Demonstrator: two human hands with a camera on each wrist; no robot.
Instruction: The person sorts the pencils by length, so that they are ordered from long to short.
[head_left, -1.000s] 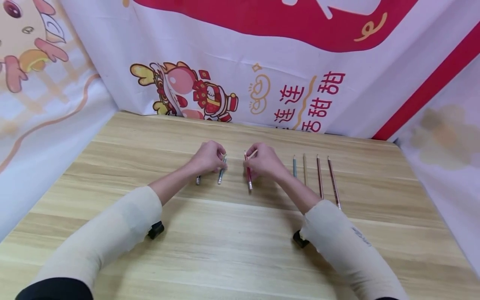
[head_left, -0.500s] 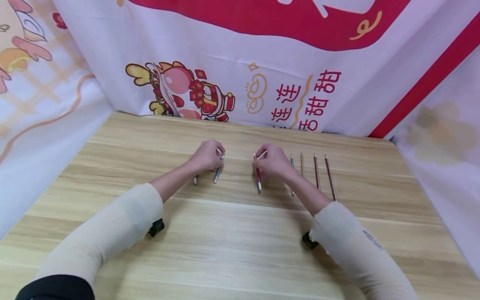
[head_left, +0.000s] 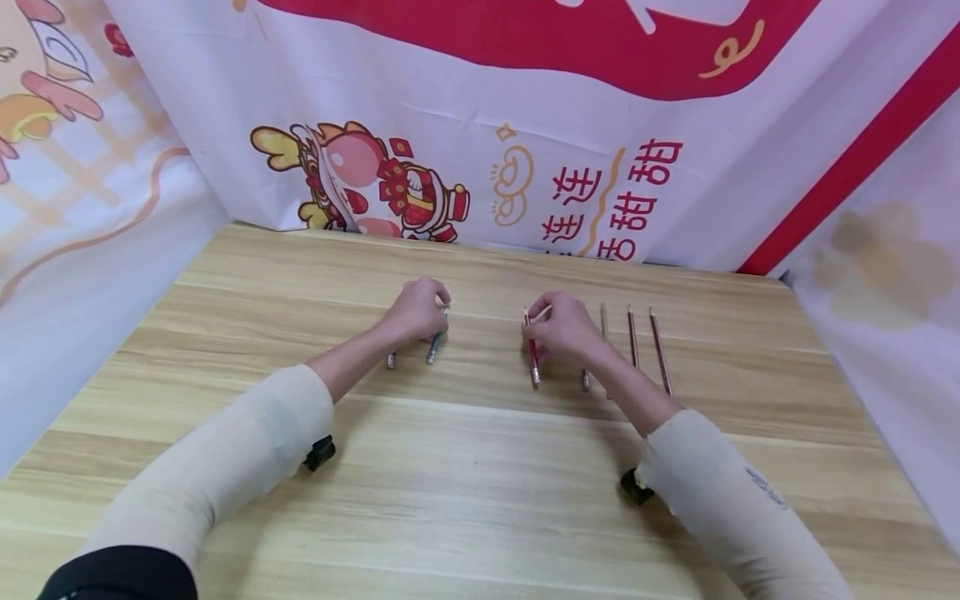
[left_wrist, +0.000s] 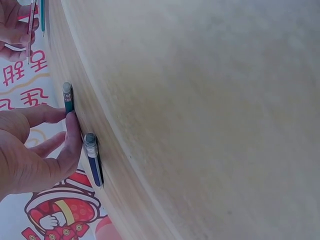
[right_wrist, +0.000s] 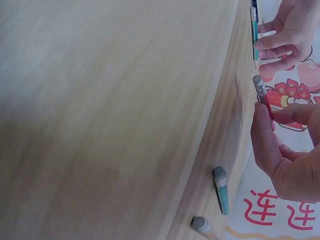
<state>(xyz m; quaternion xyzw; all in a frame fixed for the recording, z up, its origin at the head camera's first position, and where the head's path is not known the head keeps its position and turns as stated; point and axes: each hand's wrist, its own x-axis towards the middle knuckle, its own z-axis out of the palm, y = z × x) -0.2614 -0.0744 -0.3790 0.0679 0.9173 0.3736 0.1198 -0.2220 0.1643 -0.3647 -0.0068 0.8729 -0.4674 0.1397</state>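
Observation:
My right hand pinches a red pencil between thumb and fingers, its eraser end toward me. In the right wrist view the red pencil tilts up, with its eraser clear of the tabletop. My left hand pinches a teal pencil lying on the table to the left. The left wrist view shows thumb and finger at that teal pencil, close to its eraser end. Beside it lies a dark blue pencil, mostly hidden by the left hand in the head view.
Right of my right hand, another teal pencil lies partly under the forearm. Further right are a plain wood pencil and two brownish-red pencils. A printed cloth hangs behind the wooden table.
My right hand has moved rightward with the red pencil, away from the left hand. The left hand has stayed at the teal pencil. The head view shifted slightly at first.

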